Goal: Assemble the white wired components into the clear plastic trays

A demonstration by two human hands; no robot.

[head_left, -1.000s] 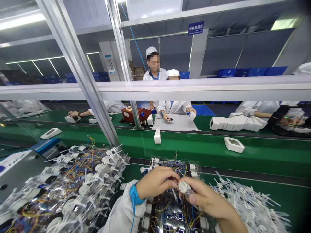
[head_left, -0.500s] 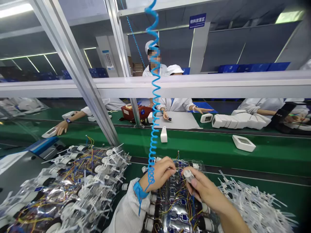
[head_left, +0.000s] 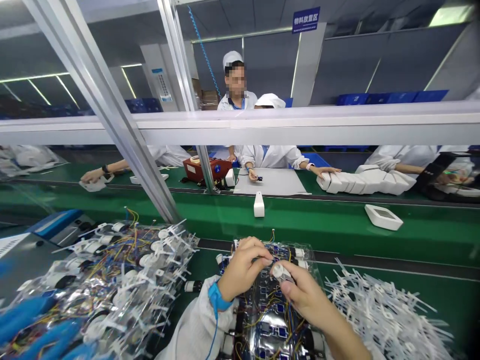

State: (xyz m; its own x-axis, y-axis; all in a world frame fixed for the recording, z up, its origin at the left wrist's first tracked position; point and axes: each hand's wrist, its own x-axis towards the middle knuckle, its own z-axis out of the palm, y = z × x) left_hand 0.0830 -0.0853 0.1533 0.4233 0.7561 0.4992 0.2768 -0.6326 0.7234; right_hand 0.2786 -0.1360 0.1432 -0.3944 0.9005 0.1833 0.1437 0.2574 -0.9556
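Green worktop [head_left: 315,225] spanned the room, with shiny wired assemblies [head_left: 272,320] on its near side, blue boards and yellow leads showing. Above them, the right hand [head_left: 307,295] had thumb and fingers clamped on a small white-ended part [head_left: 280,271], its end round and pale, its body greyish; the left hand [head_left: 243,266] was just beside it, fingers bent, whether fingertips met I could not tell.

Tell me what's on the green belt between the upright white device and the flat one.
Bare belt from upright device to flat device, in the head view.
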